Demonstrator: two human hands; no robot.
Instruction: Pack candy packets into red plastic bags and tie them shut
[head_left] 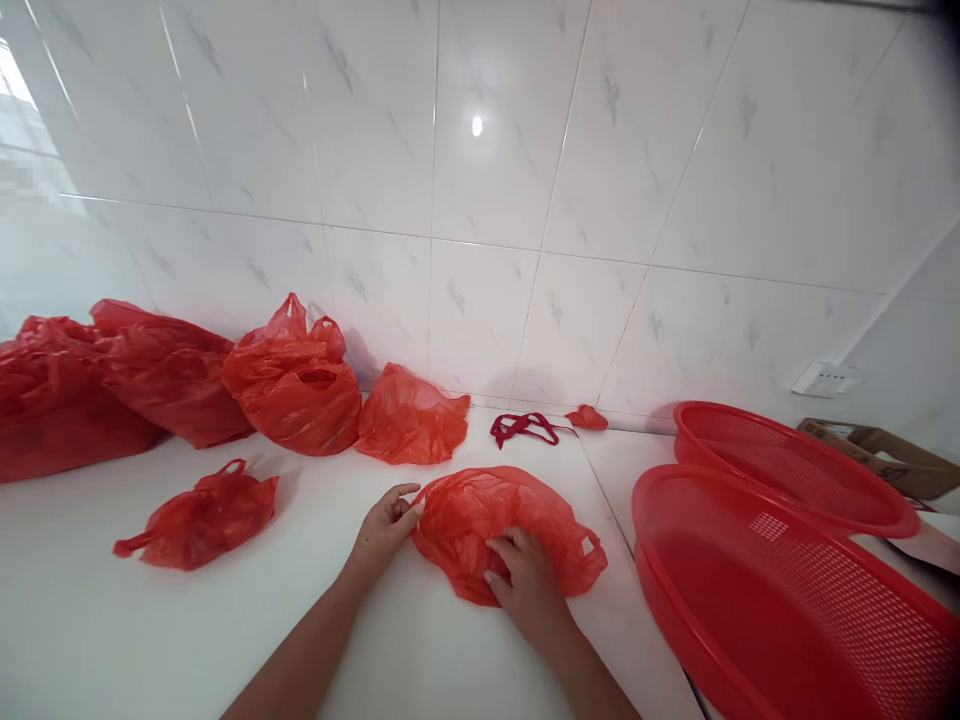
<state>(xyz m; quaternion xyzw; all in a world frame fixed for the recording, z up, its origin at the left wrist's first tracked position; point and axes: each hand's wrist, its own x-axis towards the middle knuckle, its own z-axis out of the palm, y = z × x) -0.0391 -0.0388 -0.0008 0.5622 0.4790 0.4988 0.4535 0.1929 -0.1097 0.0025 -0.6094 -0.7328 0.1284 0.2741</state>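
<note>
One red plastic bag, thin and translucent (517, 490), at the middle of the white desk (420, 670), between two bare hands. Hidden: the tips of the left hand's outer fingers, and whatever lies under the bag's folds. Cut off: both forearms, by the lower edge; the leftmost full bag (67, 410), by the left edge; the nearer red basket (750, 580), by the lower and right edges. Partly covered: a cardboard box (892, 450), behind the farther red basket (795, 460). Contents of the full bags: not legible through the film.

Condition of the bag: lying low and spread, crumpled, bright orange-red, paler where the film is single; one handle loop stands out at its right end.

Left hand (386, 530): at the bag's left rim, thumb on the film, index finger extended; whether the grip is closed cannot be told. Right hand (531, 585): over the bag's middle, fingers bent, grip narrow, with a gap between thumb and fingertips.

Also listed: two further full bags (176, 375) (296, 390) along the wall; one slack bag (412, 415); one small knotted bag (206, 520), front left; one dark red strap (525, 428), looped; one small red bundle (587, 418).
</note>
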